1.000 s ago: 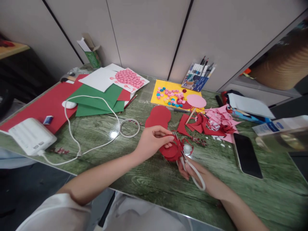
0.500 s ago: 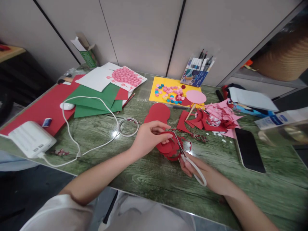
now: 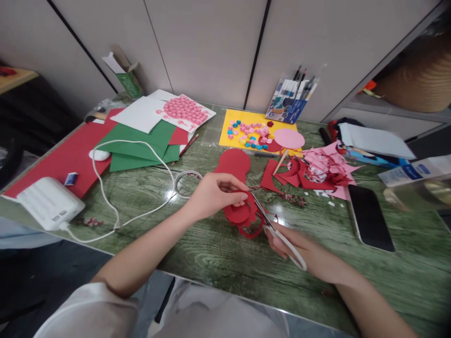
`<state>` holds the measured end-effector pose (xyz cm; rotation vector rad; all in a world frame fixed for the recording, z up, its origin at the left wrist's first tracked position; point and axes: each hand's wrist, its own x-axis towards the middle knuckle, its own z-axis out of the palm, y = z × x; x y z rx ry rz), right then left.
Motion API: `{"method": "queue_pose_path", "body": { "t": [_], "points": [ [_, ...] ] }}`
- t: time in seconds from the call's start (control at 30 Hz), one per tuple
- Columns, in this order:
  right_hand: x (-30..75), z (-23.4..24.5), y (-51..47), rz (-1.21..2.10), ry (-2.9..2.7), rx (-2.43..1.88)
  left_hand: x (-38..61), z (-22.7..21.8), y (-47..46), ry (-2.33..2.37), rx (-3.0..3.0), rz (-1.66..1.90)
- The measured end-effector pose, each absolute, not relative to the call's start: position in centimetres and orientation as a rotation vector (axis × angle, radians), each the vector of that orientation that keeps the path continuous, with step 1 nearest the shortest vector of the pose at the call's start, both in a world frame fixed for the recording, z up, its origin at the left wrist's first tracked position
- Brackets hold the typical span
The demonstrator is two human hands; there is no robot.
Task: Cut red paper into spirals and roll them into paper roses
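Observation:
My left hand (image 3: 211, 193) pinches a round red paper cut-out (image 3: 239, 213) just above the green wood-grain table (image 3: 218, 263). My right hand (image 3: 306, 256) grips white-handled scissors (image 3: 282, 237), their blades reaching into the red paper at its right edge. A curled red strip hangs from the paper's lower side. Both forearms come in from the bottom of the view.
A black phone (image 3: 369, 217) lies to the right. Red and pink scraps (image 3: 313, 171) pile up behind the hands, with a yellow sheet of coloured beads (image 3: 252, 134). Green, red and white sheets (image 3: 141, 141), a white power bank (image 3: 49, 203) with cable and a tape ring (image 3: 188, 184) sit left.
The red paper has turned in my left hand and the scissors have worked further along its edge. My view has shifted slightly, and both hands sit a little lower and left.

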<state>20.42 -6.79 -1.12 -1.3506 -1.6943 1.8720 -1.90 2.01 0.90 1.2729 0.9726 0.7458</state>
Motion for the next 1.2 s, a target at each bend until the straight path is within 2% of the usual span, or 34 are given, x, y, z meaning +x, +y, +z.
{"method": "queue_pose_path", "body": {
  "t": [0.57, 1.2],
  "points": [
    [22.2, -2.3, -7.3, 1.692, -1.794, -1.426, -2.8, 1.8, 2.4, 0.938, 1.387, 0.534],
    [22.7, -1.9, -6.8, 1.696, -1.957, -1.485, -3.4, 1.8, 2.6, 0.878, 1.599, 0.391]
  ]
}}
